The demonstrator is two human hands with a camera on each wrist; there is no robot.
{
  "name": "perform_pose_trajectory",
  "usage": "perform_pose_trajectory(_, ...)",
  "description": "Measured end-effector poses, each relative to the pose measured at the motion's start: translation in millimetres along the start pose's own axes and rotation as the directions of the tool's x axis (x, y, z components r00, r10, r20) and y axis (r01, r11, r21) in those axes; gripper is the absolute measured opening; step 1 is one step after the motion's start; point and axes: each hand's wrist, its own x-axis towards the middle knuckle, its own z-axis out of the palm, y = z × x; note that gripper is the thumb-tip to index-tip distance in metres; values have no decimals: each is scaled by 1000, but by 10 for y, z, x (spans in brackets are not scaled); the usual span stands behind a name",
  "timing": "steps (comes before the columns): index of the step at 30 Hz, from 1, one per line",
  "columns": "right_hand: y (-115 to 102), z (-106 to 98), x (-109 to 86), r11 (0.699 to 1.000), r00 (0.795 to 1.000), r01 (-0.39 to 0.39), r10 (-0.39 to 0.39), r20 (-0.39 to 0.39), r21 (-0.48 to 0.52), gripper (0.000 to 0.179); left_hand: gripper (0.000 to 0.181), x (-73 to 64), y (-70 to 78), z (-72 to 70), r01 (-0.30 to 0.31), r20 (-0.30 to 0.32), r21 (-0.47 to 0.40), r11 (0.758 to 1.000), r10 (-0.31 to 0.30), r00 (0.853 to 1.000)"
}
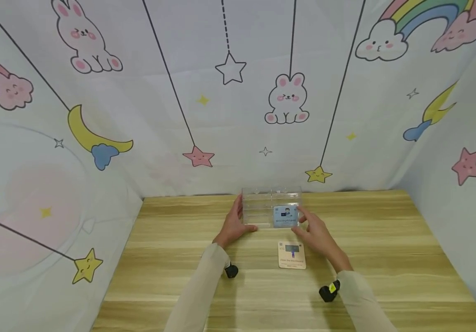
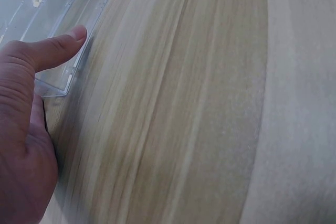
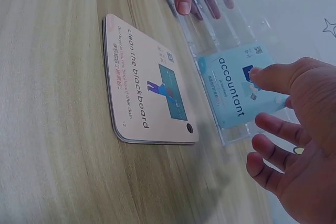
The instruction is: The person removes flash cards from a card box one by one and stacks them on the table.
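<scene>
Left hand [image 1: 234, 226] of mine grips the near left corner of the clear plastic box [image 1: 271, 207], thumb [image 2: 55, 51] laid along its front wall and the fingers round the far side. My right hand [image 1: 318, 235] is spread and relaxed at the box's right end, fingertips touching the blue card [image 3: 236, 90] that lies inside it; I judge it holds nothing.

The box looks light, stiff and thin-walled, likely slick and prone to slide on the desk [image 1: 387, 240], so I would take it by both short ends rather than squeeze the long walls.

The blue card reads "accountant". Just nearer me than my right hand, a small stack of cream cards [image 3: 149, 85] lies flat on the desk, apart from the box; its top card reads "clean the blackboard", with a small QR code and finer print I cannot make out.
</scene>
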Motion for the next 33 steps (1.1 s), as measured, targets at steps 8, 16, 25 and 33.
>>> perform_pose_trajectory(8, 11, 16, -8, 1000, 1000, -15, 15, 7, -6, 71, 127, 9, -60, 13, 18, 6, 15, 1000, -18, 1000)
perform_pose_trajectory(16, 15, 1, -19, 1000, 1000, -17, 17, -1, -5, 70, 127, 28, -78, 14, 10, 8, 4, 1000, -10, 1000)
perform_pose_trajectory(25, 8, -15, 14, 1000, 1000, -2, 2, -2, 6, 67, 126, 26, -38, -1, 9, 3, 11, 1000, -9, 1000)
perform_pose_trajectory(33, 14, -9, 16, 1000, 1000, 12, -12, -16, 17, 64, 127, 49, -57, -3, 37, 6, 22, 999, -37, 999)
